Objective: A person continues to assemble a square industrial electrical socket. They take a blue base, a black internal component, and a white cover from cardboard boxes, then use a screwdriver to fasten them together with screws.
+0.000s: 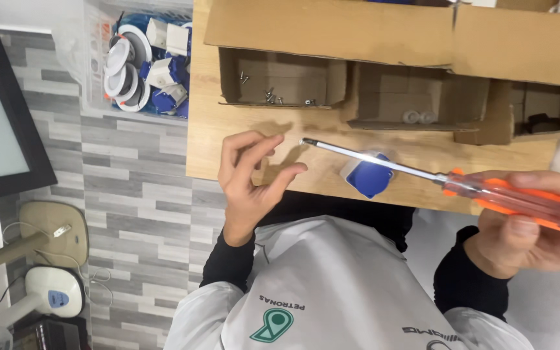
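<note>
My right hand (539, 223) grips the clear orange handle of a screwdriver (422, 172). Its long metal shaft points left, and the tip hovers just beside my left hand. Under the shaft, near the front edge of the wooden table (205, 139), a small blue and white plastic part (369, 175) sits. My left hand (251, 181) is raised over that front edge, palm toward me, fingers curled and apart, thumb out. It holds nothing that I can see.
Open cardboard boxes stand along the back of the table: one (280, 81) with several loose screws, one (419, 100) with small white parts. A clear bin (144, 65) of blue and white fittings sits on the left. A dark framed panel (1, 116) leans at far left.
</note>
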